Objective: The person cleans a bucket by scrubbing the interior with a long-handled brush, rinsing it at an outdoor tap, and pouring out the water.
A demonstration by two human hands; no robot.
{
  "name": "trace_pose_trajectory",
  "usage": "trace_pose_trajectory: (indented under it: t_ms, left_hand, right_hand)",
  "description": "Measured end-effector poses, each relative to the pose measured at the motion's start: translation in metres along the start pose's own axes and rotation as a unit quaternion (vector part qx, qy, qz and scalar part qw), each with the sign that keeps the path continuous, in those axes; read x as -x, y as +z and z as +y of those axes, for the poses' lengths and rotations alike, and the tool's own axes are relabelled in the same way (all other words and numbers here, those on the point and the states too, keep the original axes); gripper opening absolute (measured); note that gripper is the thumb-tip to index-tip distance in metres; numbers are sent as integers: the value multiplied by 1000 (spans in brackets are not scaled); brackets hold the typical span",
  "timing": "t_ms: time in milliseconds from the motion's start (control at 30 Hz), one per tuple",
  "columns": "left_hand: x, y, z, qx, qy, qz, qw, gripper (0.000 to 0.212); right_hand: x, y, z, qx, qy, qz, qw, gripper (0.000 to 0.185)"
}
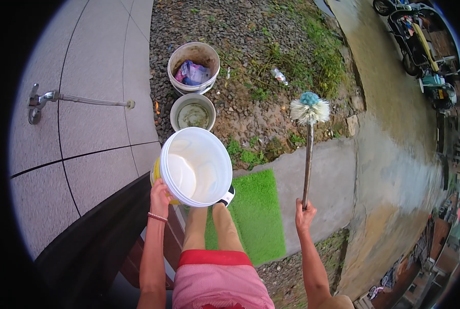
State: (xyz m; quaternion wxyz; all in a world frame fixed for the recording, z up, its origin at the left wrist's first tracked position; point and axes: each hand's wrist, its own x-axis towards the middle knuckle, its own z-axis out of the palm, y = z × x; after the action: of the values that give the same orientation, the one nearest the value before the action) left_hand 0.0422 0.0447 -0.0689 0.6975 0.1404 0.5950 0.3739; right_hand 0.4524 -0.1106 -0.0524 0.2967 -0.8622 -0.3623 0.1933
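Observation:
My left hand grips the near left side of a white plastic bucket, which is tilted so that its pale, slightly stained inside shows. Part of a yellow outer wall is visible beside my fingers. On the right, my right hand is closed around the lower end of a brush handle. The handle points away from me, and at its far end are white bristles with a blue-green tuft on top. Just beyond the white bucket stands a smaller round bucket with murky water in it.
A dirty bucket holding crumpled purple packaging stands on gravel. A metal tap with a clear hose juts from the tiled wall at left. Green artificial turf lies underfoot. Parked vehicles are at upper right.

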Motion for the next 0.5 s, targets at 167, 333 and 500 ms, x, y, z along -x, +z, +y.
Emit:
trace_pose_trajectory:
  t_ms: [167, 333, 500]
  left_hand:
    - [-2, -12, -5, 7, 0, -11, 1000, 17]
    - [3, 0, -1, 11, -14, 12, 1000, 11]
    - [4, 6, 1, 11, -16, 18, 1000, 11]
  right_hand:
    - [-5, 0, -13, 7, -21, 32, 999, 27]
    - [-7, 4, -19, 1, -38, 46, 998, 14]
    - [-6, 17, -1, 17, -71, 83, 994, 12]
